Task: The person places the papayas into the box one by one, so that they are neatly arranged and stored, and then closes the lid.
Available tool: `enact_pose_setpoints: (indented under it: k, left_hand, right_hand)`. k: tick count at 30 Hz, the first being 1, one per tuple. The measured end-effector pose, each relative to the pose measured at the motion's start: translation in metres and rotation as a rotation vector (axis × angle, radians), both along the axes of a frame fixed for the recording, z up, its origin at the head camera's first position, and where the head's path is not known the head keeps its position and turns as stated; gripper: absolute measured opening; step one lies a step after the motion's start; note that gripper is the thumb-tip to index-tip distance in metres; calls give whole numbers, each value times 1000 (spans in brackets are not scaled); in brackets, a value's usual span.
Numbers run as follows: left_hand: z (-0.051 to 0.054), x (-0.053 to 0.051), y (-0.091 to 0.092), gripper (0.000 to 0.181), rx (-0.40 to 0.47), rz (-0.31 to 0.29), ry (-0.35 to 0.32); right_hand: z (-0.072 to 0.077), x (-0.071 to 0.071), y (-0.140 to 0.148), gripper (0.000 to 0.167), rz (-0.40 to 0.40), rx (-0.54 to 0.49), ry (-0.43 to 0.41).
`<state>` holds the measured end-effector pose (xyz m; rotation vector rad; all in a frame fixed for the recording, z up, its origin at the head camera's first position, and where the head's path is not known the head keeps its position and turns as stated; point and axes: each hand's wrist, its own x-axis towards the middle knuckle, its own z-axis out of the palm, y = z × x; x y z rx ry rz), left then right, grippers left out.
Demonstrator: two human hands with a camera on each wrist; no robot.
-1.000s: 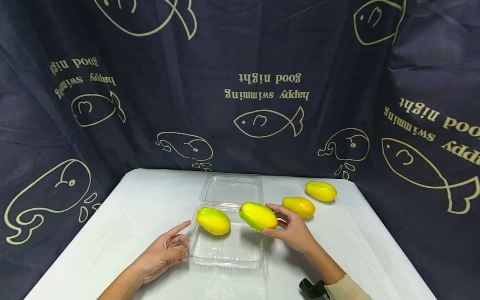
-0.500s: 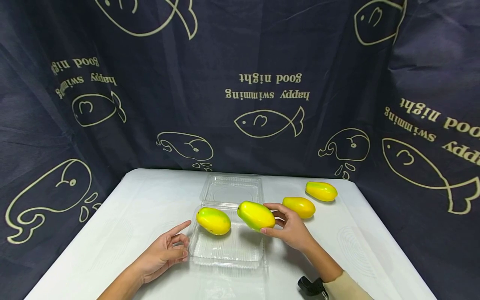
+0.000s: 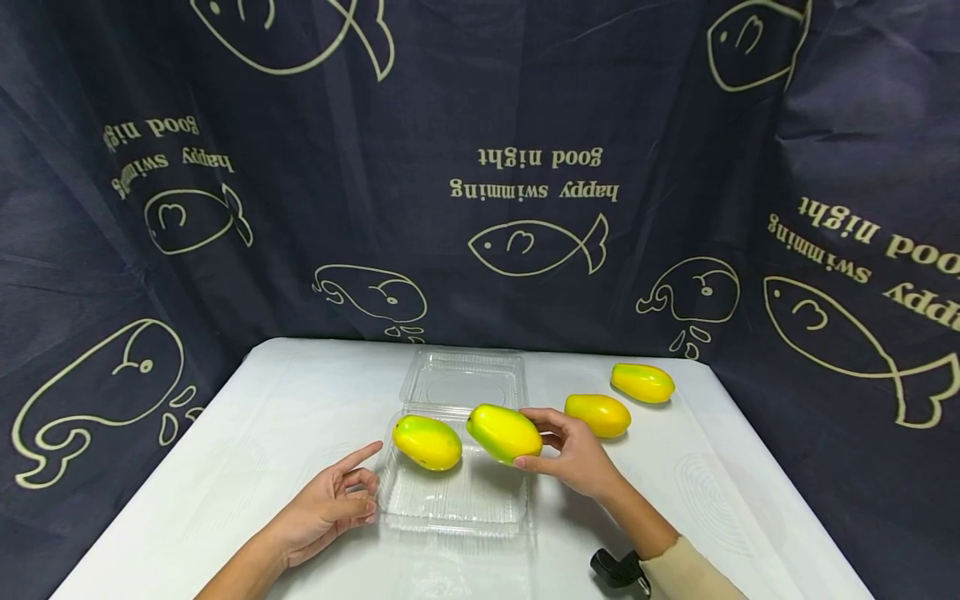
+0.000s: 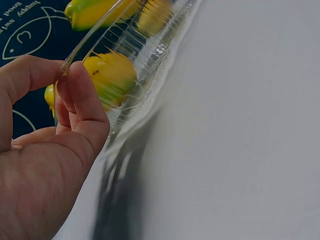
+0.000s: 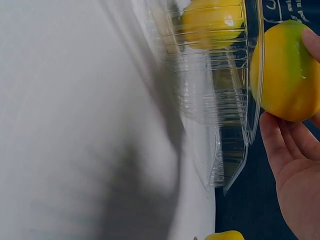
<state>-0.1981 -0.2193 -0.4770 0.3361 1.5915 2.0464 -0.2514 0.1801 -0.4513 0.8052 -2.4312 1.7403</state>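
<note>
My right hand (image 3: 576, 457) grips a yellow-green papaya (image 3: 504, 433) by its right end, fingers behind and thumb in front. It is held above the right half of a clear plastic clamshell box (image 3: 457, 500). Inside the box's left half lies another papaya (image 3: 427, 442). At the box's left side my left hand (image 3: 322, 512) pinches the rim between thumb and a finger, as the left wrist view shows at the fingertips (image 4: 80, 75). The right wrist view has the held papaya (image 5: 287, 72) just above the box rim (image 5: 257, 75).
The box's lid (image 3: 465, 383) lies opened back toward the dark curtain (image 3: 525, 100). Two more papayas rest on the white table to the right, one nearer (image 3: 597, 415) and one farther back (image 3: 643, 382). A black device (image 3: 618, 569) sits by the right sleeve (image 3: 686, 571).
My right hand has carried the papaya slightly left, closer to the one in the box. The left hand stays in place at the box's left side.
</note>
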Motion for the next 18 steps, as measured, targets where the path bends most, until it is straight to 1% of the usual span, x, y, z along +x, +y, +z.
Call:
enact_pose_setpoints:
  k: [5, 11, 18]
  left_hand:
    - [-1, 0, 0, 95, 10, -3, -3]
    - [0, 0, 0, 95, 21, -12, -1]
    - [0, -1, -1, 94, 19, -12, -3]
  right_hand:
    - [-2, -3, -3, 64, 3, -1, -12]
    - [-2, -5, -6, 63, 28, -16, 6]
    - [-2, -7, -8, 63, 28, -4, 14]
